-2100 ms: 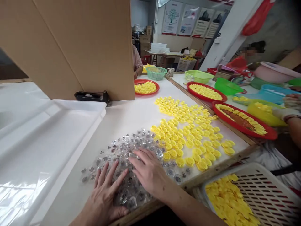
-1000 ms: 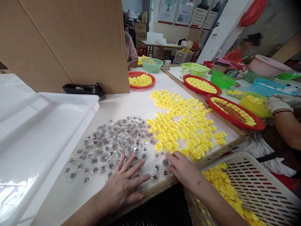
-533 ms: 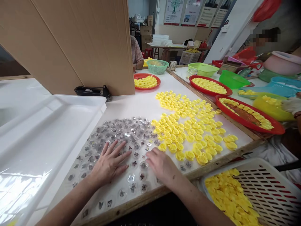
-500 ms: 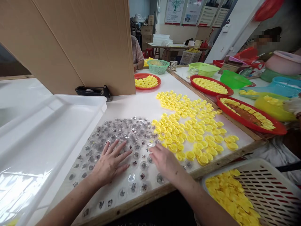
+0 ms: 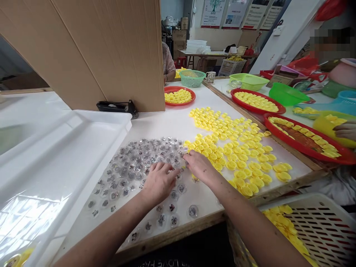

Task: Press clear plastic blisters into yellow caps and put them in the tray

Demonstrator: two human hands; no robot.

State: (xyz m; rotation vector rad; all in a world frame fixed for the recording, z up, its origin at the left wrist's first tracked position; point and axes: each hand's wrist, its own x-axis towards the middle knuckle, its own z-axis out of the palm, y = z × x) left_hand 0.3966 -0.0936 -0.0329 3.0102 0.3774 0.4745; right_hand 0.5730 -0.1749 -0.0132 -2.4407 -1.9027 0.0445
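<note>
Small clear round plastic pieces with dark printed figures (image 5: pixel 138 167) lie in a dense layer on the white tabletop. My left hand (image 5: pixel 158 183) rests over their right part, its fingers bent down and its thumb pointing toward my right hand. What lies under those fingers is hidden. Just right of it, my right hand (image 5: pixel 198 167) has its fingertips pinched together at the border between the clear pieces and the yellow round cup-like pieces (image 5: pixel 231 164). Anything within that pinch is too small to name. The yellow pieces spread rightward, some overlapping.
A shallow white tray (image 5: pixel 104 115) lies left, and a cardboard sheet (image 5: pixel 122 55) stands behind a black tape dispenser (image 5: pixel 116 106). Red plates (image 5: pixel 302 149) of yellow pieces sit beyond a wooden strip. A white basket (image 5: pixel 328 226) stands below right. A co-worker's hand (image 5: pixel 346 129) shows far right.
My left hand has moved right and its spread fingers have bent. My right hand has moved a little farther up the table, still pinched. The view has shifted slightly.
</note>
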